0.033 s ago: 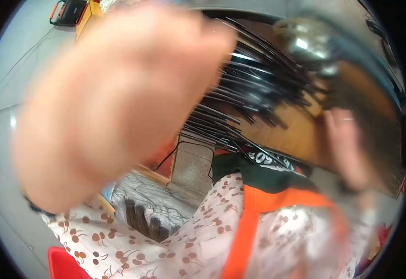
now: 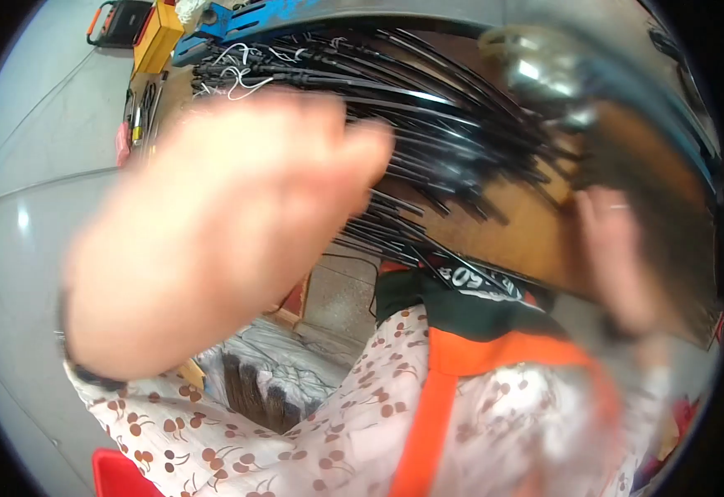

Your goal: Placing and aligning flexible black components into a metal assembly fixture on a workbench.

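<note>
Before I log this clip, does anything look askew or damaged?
The black cables look untidy: unevenly fanned, ends staggered; some seem to overhang the table. No damage shows, though blur hides detail.

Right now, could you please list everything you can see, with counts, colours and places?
Rods or cables: many, black, on table
Ties: several, white, cables' left end
Table: one, brown, centre right
Bar: one, blue, top
Box: one, yellow, upper left
Case: one, black and orange, beside box
Blurred object: silvery, upper right, count unclear
Bin: one, red, lower left
Sheet: one, silvery, lower centre
Apron: one, green and orange, lower right
Left hand: one, blurred, centre left
Right hand: one, blurred, right
</note>
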Demonstrator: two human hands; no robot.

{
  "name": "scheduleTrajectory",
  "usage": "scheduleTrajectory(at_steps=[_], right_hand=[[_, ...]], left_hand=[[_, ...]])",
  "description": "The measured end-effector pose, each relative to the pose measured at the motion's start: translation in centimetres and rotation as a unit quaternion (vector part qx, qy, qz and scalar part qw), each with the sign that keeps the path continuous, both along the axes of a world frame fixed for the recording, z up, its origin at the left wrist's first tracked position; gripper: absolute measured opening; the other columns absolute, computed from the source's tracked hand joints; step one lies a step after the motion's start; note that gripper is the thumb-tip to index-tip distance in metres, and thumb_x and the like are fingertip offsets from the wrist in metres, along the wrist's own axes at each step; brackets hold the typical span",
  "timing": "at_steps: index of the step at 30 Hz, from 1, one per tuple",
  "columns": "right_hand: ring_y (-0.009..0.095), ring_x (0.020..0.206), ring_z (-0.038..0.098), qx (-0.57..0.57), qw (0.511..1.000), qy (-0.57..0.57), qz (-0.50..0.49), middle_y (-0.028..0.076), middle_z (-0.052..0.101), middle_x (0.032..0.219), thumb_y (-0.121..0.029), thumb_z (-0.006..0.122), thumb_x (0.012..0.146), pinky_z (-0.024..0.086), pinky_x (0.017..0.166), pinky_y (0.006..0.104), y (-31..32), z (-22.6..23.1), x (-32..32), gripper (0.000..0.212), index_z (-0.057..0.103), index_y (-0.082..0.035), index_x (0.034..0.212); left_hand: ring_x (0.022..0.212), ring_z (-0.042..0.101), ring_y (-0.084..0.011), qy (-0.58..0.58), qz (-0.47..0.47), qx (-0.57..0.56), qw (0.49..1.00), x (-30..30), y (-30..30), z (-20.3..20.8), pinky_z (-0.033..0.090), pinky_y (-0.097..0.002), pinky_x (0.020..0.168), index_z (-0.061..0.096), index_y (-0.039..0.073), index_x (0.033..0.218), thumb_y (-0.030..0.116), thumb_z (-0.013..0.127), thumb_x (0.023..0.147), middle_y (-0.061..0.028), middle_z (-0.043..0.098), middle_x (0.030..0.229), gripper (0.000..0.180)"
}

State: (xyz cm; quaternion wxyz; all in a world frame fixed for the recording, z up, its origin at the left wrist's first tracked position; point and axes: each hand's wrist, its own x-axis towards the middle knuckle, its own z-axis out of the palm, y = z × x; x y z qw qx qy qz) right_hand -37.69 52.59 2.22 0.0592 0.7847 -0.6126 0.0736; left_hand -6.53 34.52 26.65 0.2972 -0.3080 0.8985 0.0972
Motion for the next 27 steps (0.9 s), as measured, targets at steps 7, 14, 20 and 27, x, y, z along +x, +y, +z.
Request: scheduleTrajectory(at_steps=[7,14,20,27], right_hand=[[0.032,0.093,0.055,-0.037,0.999,0.001,-0.015,0.013,0.055,0.096,-0.005,0.061,0.076,0.046,0.077,0.0405,-0.5,-2.3,-1.4,0.029,0.06,-0.007,0.105],[0.032,0.089,0.054,-0.071,0.996,-0.056,-0.008,0.012,0.053,0.092,-0.004,0.061,0.074,0.045,0.073,0.0409,-0.6,-3.4,-2.0,0.028,0.06,-0.007,0.102],[0.031,0.089,0.055,-0.087,0.995,-0.057,-0.004,0.012,0.055,0.092,-0.003,0.06,0.074,0.045,0.072,0.0414,-0.6,-4.1,-1.7,0.029,0.061,-0.007,0.102],[0.032,0.087,0.055,-0.073,0.994,-0.076,0.005,0.012,0.055,0.092,-0.001,0.06,0.074,0.046,0.072,0.0416,-0.8,-3.5,-1.6,0.028,0.061,-0.007,0.101]], left_hand=[[0.137,0.04,-0.0297,0.195,-0.153,-0.221,0.943,9.7,7.1,-20.7,0.025,-0.0551,0.111,0.055,0.043,0.142,0.024,0.079,0.075,-0.0093,0.045,0.146,0.073],[0.125,0.044,-0.0296,0.326,-0.141,-0.183,0.917,8.9,4.9,-27.5,0.029,-0.0536,0.107,0.056,0.044,0.138,0.037,0.088,0.063,-0.0072,0.047,0.134,0.082],[0.107,0.054,-0.0254,0.275,-0.215,-0.085,0.933,7.2,3.5,-24.9,0.045,-0.0427,0.091,0.057,0.031,0.137,0.038,0.085,0.071,-0.0056,0.056,0.118,0.072],[0.091,0.059,-0.0197,0.267,-0.249,-0.045,0.93,6.2,2.6,-24.1,0.052,-0.0342,0.077,0.06,0.02,0.128,0.033,0.081,0.074,-0.0019,0.057,0.103,0.059]])
